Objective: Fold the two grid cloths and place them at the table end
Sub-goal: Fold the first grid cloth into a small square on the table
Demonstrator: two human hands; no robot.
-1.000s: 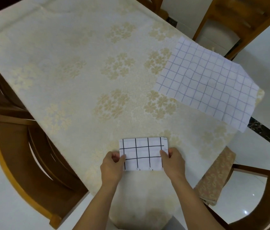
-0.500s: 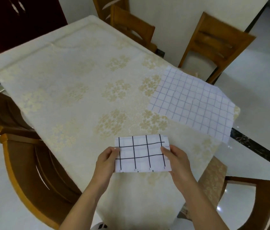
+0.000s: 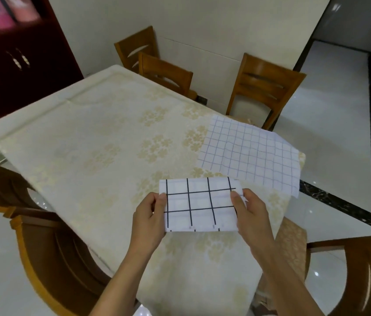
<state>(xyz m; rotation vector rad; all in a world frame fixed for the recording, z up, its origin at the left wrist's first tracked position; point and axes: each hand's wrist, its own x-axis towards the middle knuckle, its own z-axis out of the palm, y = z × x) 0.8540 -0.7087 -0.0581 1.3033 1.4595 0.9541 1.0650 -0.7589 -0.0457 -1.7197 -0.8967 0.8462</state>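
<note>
A folded white cloth with a wide black grid (image 3: 199, 204) is held a little above the near end of the table. My left hand (image 3: 149, 221) pinches its left edge and my right hand (image 3: 251, 215) pinches its right edge. A second white cloth with a fine blue grid (image 3: 251, 153) lies spread flat on the table's right side, with one corner hanging over the edge. The table (image 3: 84, 156) carries a cream cloth with gold flower patterns.
Wooden chairs stand around the table: one at the near left (image 3: 50, 254), one at the near right (image 3: 362, 277), several along the far side (image 3: 264, 87). A dark red cabinet (image 3: 13, 58) stands at the far left. The floor is glossy white tile.
Both hands have lifted the folded black-grid cloth off the table. The view has tilted up, showing the far end of the table, more chairs and the cabinet.
</note>
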